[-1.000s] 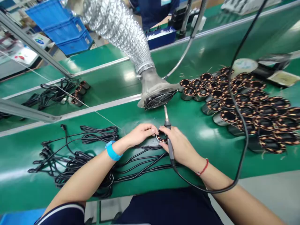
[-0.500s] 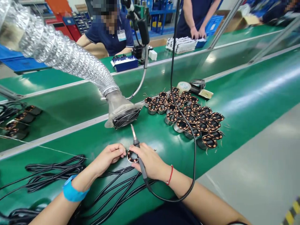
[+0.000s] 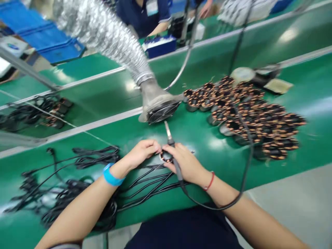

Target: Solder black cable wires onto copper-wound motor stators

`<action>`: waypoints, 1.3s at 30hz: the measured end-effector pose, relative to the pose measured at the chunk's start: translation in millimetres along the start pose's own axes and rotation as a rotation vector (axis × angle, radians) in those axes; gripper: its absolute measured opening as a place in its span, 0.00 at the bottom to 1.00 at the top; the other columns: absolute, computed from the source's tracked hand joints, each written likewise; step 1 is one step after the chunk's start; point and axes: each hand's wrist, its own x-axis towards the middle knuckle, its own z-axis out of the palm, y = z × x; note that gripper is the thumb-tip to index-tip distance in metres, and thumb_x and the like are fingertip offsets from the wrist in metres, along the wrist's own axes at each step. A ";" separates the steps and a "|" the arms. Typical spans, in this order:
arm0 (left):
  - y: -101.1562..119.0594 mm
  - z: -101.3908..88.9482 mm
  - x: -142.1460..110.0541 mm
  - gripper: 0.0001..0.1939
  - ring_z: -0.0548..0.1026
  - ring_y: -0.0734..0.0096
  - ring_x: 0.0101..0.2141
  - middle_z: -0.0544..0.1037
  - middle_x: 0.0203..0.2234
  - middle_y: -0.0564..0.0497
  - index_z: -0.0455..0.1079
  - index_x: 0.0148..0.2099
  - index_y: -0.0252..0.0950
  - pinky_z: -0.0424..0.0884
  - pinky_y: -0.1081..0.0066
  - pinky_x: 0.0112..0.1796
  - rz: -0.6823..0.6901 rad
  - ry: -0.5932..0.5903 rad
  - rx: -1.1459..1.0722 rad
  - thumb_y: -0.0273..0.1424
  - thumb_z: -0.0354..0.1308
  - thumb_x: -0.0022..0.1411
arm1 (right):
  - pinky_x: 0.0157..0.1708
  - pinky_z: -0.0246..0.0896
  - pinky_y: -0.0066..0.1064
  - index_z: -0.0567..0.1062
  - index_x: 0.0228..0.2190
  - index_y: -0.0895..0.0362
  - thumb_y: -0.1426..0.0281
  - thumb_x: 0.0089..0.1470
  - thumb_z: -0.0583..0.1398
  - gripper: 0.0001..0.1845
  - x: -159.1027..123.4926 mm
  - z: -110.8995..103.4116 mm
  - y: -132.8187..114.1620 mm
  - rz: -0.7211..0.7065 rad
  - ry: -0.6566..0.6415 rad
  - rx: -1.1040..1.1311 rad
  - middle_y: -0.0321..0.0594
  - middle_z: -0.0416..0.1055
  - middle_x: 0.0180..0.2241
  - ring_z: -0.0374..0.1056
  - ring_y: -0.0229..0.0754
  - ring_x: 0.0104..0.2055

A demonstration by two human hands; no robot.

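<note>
My left hand [image 3: 141, 152] and my right hand [image 3: 185, 162] meet over a small round copper-wound coil [image 3: 165, 156] on the green belt [image 3: 215, 152]. The left fingers pinch the coil's left edge. A soldering iron [image 3: 173, 155] lies gripped in my right hand, its metal tip pointing up and away toward the fan, its black cord looping off to the right. Black cables [image 3: 145, 183] run under both wrists. The picture is smeared by motion.
A fume fan [image 3: 162, 110] on a silver flexible duct [image 3: 103, 31] stands just beyond my hands. Several copper coils [image 3: 243, 110] are heaped at right. Bundled black cables [image 3: 64, 186] lie at left. Blue crates [image 3: 49, 38] and a person in a dark shirt [image 3: 142, 14] are behind.
The view has swung left and down again. Both hands stay on the coil with the iron held in the same grip.
</note>
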 end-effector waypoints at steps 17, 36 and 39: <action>-8.1 -12.3 -5.6 0.08 0.68 0.80 0.29 0.74 0.27 0.52 0.74 0.33 0.29 0.63 0.75 0.35 0.027 -0.226 0.072 0.28 0.56 0.60 | 0.42 0.68 0.44 0.61 0.56 0.57 0.59 0.59 0.58 0.27 -3.3 5.6 15.8 0.105 0.119 -0.128 0.49 0.71 0.47 0.67 0.51 0.43; -17.1 17.8 -19.4 0.18 0.73 0.68 0.35 0.77 0.34 0.45 0.71 0.43 0.32 0.60 0.70 0.29 0.440 -0.122 1.470 0.27 0.39 0.70 | 0.51 0.66 0.48 0.62 0.54 0.52 0.68 0.59 0.57 0.22 -6.6 -18.1 18.4 0.174 0.461 0.022 0.44 0.74 0.44 0.72 0.49 0.48; -9.2 11.1 -24.7 0.18 0.72 0.69 0.34 0.77 0.34 0.45 0.71 0.41 0.32 0.59 0.70 0.30 0.453 -0.129 1.422 0.27 0.39 0.70 | 0.48 0.67 0.46 0.64 0.52 0.53 0.70 0.60 0.56 0.18 -5.6 -20.9 18.9 0.181 0.539 0.016 0.43 0.75 0.40 0.74 0.48 0.43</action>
